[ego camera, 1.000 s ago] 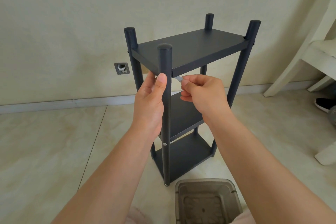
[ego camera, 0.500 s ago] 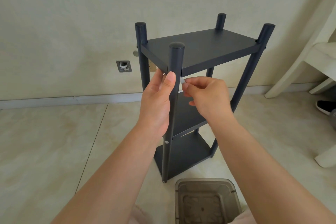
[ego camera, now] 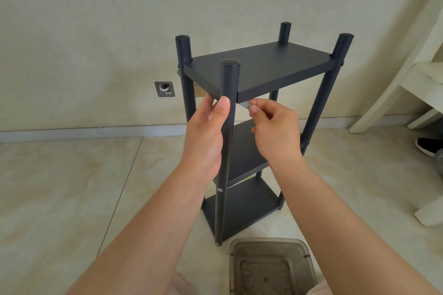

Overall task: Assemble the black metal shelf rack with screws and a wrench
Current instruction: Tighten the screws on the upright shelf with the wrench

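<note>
The black shelf rack (ego camera: 251, 112) stood upright on the tiled floor (ego camera: 72, 187), its long axis vertical and its three shelves level, near the wall. The left hand (ego camera: 206, 136) gripped the nearest post just under the top shelf, thumb along the post. The right hand (ego camera: 273, 127) pinched a small grey wrench (ego camera: 245, 104) at that corner. A grey plastic bin (ego camera: 271, 268) sat just before the rack; a white chair (ego camera: 407, 93) stood to the right.

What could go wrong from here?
1. The right hand pinches the small silver wrench by its fingertips under the top shelf; it may slip and drop.
2. Only the left hand, around the front post, steadies the rack, which looks tilted; hard turning could tip it toward the bin.
</note>
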